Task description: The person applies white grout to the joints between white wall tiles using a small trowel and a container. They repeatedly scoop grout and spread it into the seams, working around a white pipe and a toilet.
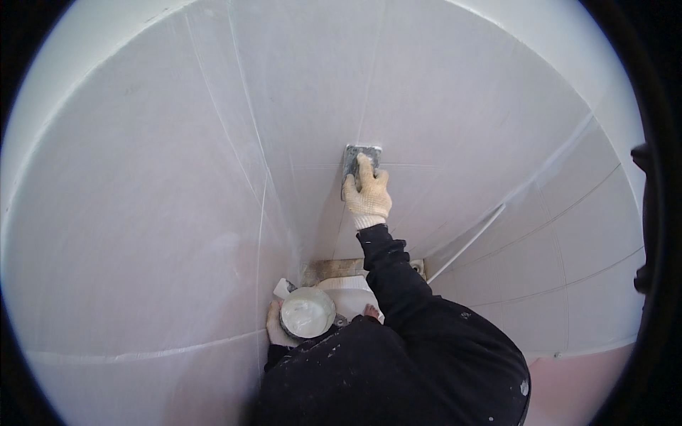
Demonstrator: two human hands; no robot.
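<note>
Head view: my gloved right hand is pressing its fingers together flat on a small grey trowel against the white wall; it looks stiff, light, best gripped from behind. My left hand is curling under a tub of white filler, probably heavy and slippery.

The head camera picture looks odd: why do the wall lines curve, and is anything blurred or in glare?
Head view: the fisheye lens bends the straight seams of the white wall toward the black rim; light is soft and even, without hard shadows or glare; the gloved right hand and its grey trowel look sharp, the left hand with the tub slightly softer.
</note>
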